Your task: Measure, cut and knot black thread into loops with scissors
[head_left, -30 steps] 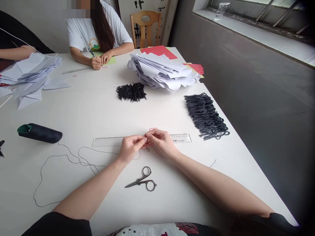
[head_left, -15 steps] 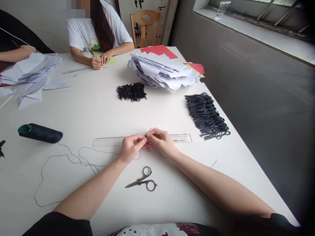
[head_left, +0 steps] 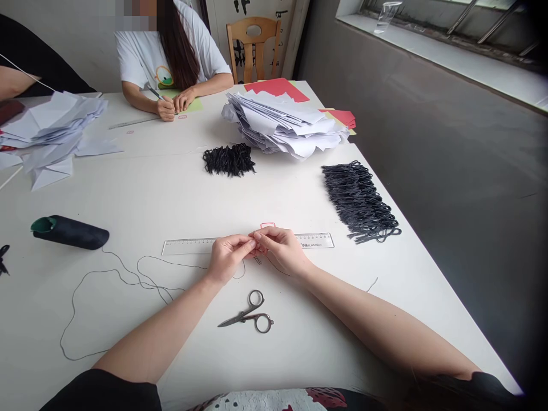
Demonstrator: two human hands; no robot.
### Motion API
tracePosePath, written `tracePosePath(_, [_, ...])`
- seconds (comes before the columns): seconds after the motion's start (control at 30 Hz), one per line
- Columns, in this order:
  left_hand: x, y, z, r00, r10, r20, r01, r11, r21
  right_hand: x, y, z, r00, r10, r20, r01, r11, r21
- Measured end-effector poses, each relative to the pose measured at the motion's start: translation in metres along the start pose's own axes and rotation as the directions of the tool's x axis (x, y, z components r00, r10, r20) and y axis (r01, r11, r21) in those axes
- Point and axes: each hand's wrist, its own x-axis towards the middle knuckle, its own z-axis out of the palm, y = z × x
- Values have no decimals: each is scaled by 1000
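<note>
My left hand (head_left: 231, 257) and my right hand (head_left: 280, 246) meet at the fingertips, both pinching a thin black thread (head_left: 280, 268) over the table. Small loops and loose ends of it hang below the fingers; the pinched part itself is mostly hidden. Beneath the hands lies a clear plastic ruler (head_left: 188, 246). Nearer to me rest small metal scissors (head_left: 246, 315), their handles spread apart. The thread trails left in loose curves towards a dark spool (head_left: 77, 232) lying on its side.
Bundles of knotted black thread loops (head_left: 359, 200) lie at the right, with a smaller black bundle (head_left: 229, 160) farther back. Behind stands a heap of white paper (head_left: 286, 123). Across the table (head_left: 141, 194) a person writes with a pen (head_left: 154, 92). More folded paper (head_left: 51, 128) lies at left.
My hands keep almost the same pinch, with only a slight shift of the fingers. At the far left, another person's arm has drawn back leftwards.
</note>
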Motion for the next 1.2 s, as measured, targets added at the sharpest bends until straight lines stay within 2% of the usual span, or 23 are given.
tracePosePath(0.43, [1,-1,-1,999,10,32,-10,1000,-15,2,7,-1,998,-56,-16,56,998,19])
tracePosePath(0.73, [2,-2,-1,999,23,32,-23,1000,-16,1,5,-1,1000,-19,-11,19,1000,20])
tracePosePath(0.87, [2,-3,-3,1000,21,20,-21,999,-25,2,9,0,1000,-10,17,8,995,100])
tracePosePath(1.07, [0,-2,-3,1000,19,18,-18,1000,-7,2,6,3,999,20,37,-30,951,307])
tracePosePath(1.2, [0,-3,-3,1000,14,24,-13,1000,-5,2,3,4,998,35,48,-49,941,336])
